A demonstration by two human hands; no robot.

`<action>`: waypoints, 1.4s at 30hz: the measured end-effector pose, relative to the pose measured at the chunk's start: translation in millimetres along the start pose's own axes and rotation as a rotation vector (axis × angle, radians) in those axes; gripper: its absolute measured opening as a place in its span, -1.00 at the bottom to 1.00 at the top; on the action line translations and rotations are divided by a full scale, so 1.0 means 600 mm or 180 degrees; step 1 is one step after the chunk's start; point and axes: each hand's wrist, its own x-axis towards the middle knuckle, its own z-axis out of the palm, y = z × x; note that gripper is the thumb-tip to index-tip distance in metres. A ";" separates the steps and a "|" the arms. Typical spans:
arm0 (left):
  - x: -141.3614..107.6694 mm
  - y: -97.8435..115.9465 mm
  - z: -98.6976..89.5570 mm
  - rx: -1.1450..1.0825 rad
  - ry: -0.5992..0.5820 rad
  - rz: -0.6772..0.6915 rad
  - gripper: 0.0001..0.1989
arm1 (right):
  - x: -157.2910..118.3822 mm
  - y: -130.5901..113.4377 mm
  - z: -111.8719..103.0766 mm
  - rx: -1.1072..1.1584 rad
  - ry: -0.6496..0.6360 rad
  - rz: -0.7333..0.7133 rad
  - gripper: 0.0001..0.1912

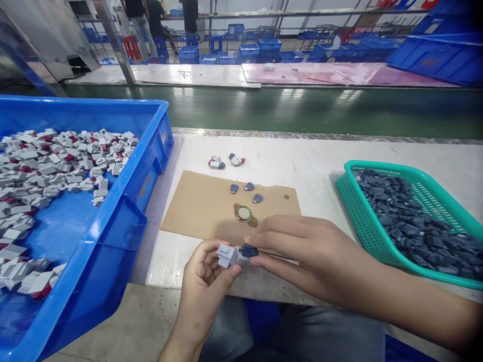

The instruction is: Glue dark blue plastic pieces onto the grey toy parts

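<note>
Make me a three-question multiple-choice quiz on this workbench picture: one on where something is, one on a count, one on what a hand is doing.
1. Where does the bottle cap sit?
A. on the cardboard sheet
B. in the blue crate
C. in the green basket

2. How many loose dark blue pieces lie on the cardboard beyond the cap?
A. one
B. three
C. six

3. What is the left hand doing?
A. resting flat on the table
B. reaching into the crate
C. holding a grey part

Answers: 1 A, the cap rests near the cardboard's middle. 2 B, three separate pieces show there. 3 C, its fingers grip the grey part while the right hand presses a dark blue piece against it.
</note>
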 end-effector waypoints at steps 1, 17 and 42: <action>0.000 0.000 -0.001 0.0009 -0.0021 0.0006 -0.75 | 0.000 -0.001 -0.001 -0.0103 -0.0020 -0.0053 -0.82; -0.004 0.002 -0.002 0.0191 -0.0249 -0.0011 -0.79 | 0.015 0.002 -0.024 -0.0167 -0.0681 -0.0427 -0.80; 0.001 0.003 -0.004 0.0143 -0.0256 -0.0153 -0.73 | 0.011 0.021 -0.021 0.1181 -0.0817 0.0323 -0.71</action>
